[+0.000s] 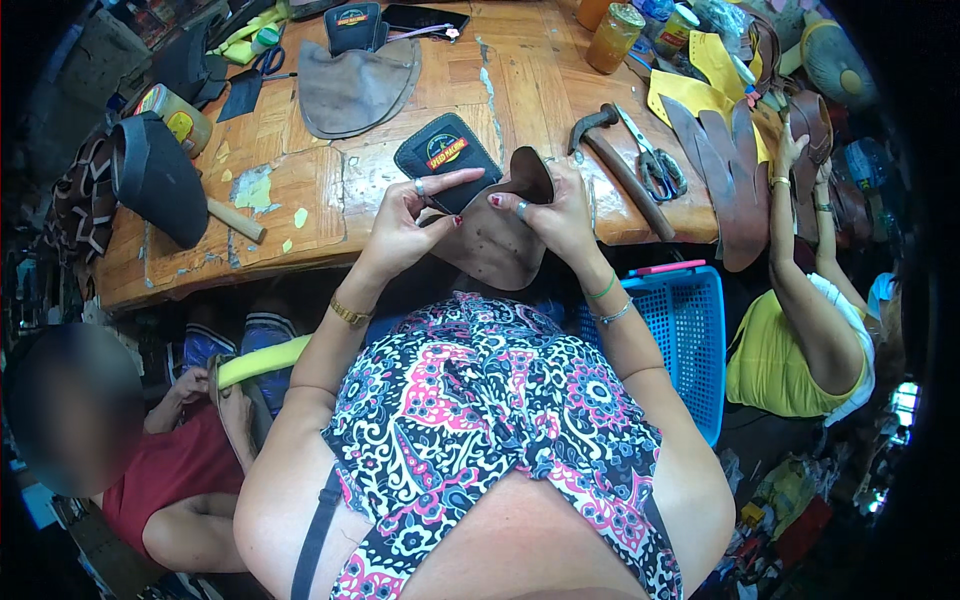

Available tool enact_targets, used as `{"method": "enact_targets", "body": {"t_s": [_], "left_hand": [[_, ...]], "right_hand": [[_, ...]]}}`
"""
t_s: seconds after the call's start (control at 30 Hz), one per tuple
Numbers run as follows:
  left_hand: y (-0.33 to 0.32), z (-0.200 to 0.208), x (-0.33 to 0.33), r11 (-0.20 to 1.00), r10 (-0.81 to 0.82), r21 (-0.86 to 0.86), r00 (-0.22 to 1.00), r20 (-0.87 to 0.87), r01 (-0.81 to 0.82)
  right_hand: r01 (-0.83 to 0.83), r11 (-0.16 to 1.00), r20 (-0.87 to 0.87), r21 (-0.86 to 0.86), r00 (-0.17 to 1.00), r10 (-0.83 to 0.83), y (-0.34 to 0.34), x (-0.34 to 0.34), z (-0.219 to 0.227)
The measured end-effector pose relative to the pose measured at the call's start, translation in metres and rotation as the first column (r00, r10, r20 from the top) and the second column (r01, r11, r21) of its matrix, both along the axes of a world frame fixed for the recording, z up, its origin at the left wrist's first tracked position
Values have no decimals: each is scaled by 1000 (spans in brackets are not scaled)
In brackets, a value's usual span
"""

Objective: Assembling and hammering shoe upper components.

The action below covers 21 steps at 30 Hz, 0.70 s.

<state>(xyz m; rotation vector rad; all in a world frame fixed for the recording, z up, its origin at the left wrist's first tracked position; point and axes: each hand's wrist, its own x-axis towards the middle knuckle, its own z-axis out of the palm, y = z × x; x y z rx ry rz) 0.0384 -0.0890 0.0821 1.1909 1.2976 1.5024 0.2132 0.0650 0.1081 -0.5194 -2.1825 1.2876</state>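
Note:
My right hand grips a curled piece of brown leather, its thumb pressed on the face and the upper edge rolled over. The leather hangs at the table's front edge, over my lap. My left hand is open beside it, index finger stretched out and thumb apart, the thumb near the leather's left edge; its other fingers are partly hidden. Just beyond the index fingertip, a black leather piece with a colourful patch and pale stitching lies on the table.
On the wooden table lie a hammer, scissors, a grey-brown leather flap, yellow pieces and jars. A blue basket stands at my right. Co-workers sit at both sides, one handling a yellow-lined strip.

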Motion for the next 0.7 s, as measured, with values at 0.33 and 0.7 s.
{"method": "enact_targets", "body": {"t_s": [0.33, 0.7], "left_hand": [[13, -16, 20, 940, 274, 193, 959, 66, -282], [3, -4, 25, 892, 345, 301, 938, 30, -337]], "right_hand": [[48, 986, -164, 160, 986, -21, -9, -3, -3], [-45, 940, -273, -337, 961, -51, -10, 13, -1]]}}
